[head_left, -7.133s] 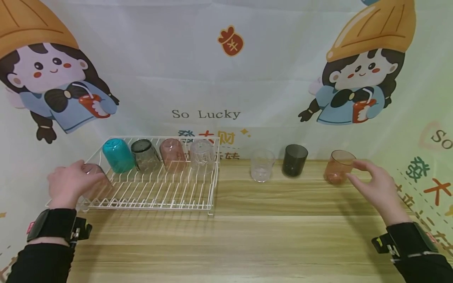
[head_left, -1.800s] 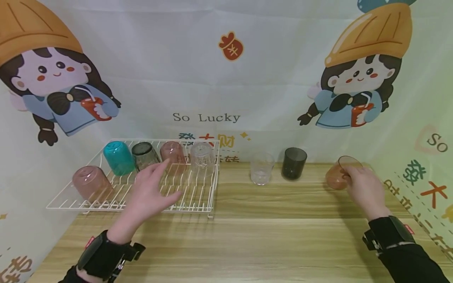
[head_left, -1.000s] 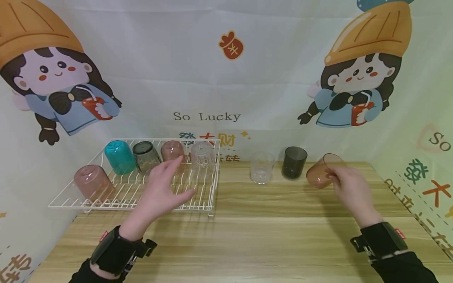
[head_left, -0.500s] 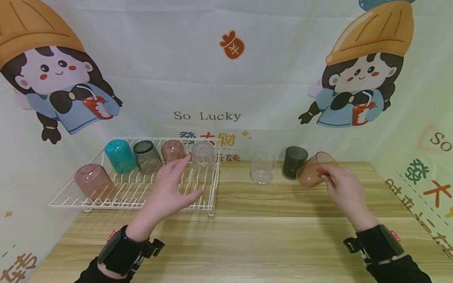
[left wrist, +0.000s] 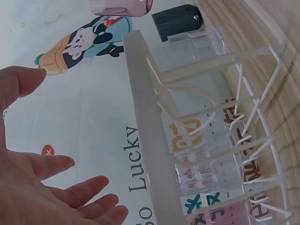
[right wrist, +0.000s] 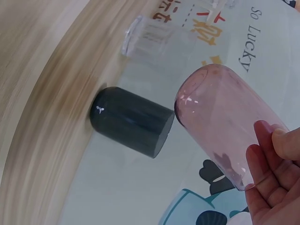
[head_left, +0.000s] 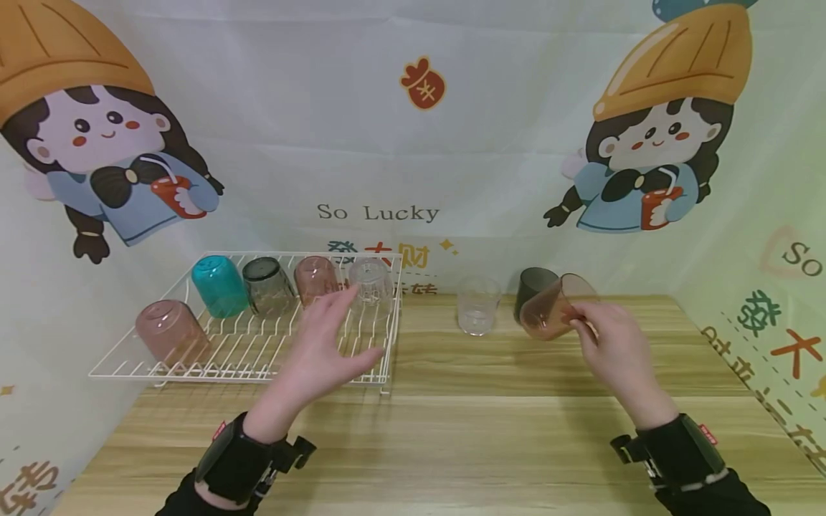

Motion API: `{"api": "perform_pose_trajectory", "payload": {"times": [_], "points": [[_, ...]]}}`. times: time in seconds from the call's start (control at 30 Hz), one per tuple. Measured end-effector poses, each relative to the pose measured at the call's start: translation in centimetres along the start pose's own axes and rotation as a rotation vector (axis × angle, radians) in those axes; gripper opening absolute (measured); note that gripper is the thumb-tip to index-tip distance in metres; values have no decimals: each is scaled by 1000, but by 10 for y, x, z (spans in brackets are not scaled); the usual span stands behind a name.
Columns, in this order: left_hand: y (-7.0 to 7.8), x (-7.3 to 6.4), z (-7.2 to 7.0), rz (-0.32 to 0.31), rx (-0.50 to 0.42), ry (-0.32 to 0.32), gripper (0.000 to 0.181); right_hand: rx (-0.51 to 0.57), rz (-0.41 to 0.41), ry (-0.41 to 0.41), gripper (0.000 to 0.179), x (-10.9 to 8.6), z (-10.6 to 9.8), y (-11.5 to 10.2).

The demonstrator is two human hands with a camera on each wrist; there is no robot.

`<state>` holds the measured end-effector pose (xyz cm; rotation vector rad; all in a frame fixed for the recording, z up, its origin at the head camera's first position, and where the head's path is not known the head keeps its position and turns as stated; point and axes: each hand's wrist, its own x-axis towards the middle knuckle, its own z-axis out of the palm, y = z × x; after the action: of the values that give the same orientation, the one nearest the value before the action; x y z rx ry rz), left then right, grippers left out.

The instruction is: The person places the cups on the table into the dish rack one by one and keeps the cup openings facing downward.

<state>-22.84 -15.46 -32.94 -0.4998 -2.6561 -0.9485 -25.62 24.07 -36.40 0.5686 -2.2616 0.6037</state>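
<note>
My right hand [head_left: 613, 340] pinches the rim of a pinkish-orange clear cup [head_left: 546, 309], thumb on one side and fingers on the other. That cup is tilted, mouth toward the upper right, and overlaps a dark grey cup [head_left: 530, 283] in the head view. In the right wrist view the pink cup [right wrist: 225, 112] hangs off the table beside the upright dark cup [right wrist: 131, 121]. My left hand [head_left: 316, 355], fingers spread and holding nothing, hovers over the front right of a white wire rack [head_left: 258, 376]. A clear cup [head_left: 476, 308] stands upright between the rack and the dark cup.
On the rack, upside down, are a teal cup [head_left: 218, 288], a grey cup [head_left: 266, 287], a pink cup [head_left: 315, 276] and a clear ribbed cup [head_left: 372, 287] along the back. Another pink cup [head_left: 169, 333] leans at front left. A printed cloth [head_left: 490, 143] hangs behind the wooden table [head_left: 464, 444].
My right hand took the pinkish-orange cup by its rim, tilted it and carried it left toward the dark cup. My left hand released the front-left pink cup and moved right across the rack.
</note>
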Motion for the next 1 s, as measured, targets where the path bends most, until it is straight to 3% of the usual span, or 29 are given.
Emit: {"api": "perform_pose_trajectory", "payload": {"times": [0.33, 1.0], "points": [[10, 1, 9, 5, -31, 6, 96, 56, -15, 32, 21, 3, 4, -16], [24, 1, 31, 129, -133, 64, 95, 218, -76, 136, 26, 9, 9, -48]]}}
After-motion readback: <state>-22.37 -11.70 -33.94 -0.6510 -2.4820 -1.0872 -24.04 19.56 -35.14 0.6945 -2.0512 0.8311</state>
